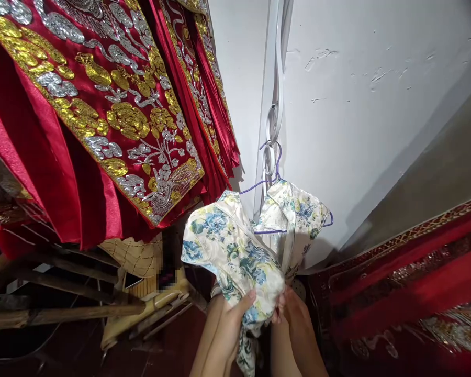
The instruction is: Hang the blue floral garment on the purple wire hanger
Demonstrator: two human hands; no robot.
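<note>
A short-sleeved floral garment, white with blue, green and yellow flowers, hangs on a purple hanger. The hanger's hook is caught in a ring at the end of a white strap along the wall. My left hand is closed on the lower front of the garment, thumb on top of the cloth. Just right of it, my right hand pinches the garment's edge, its fingertips partly hidden by the fabric. The garment's lower end hangs down between my forearms.
Red cloth with gold and silver embroidery hangs at the upper left. Below it stands a bamboo chair. A white wall rises ahead, and more red embroidered fabric lies at the lower right.
</note>
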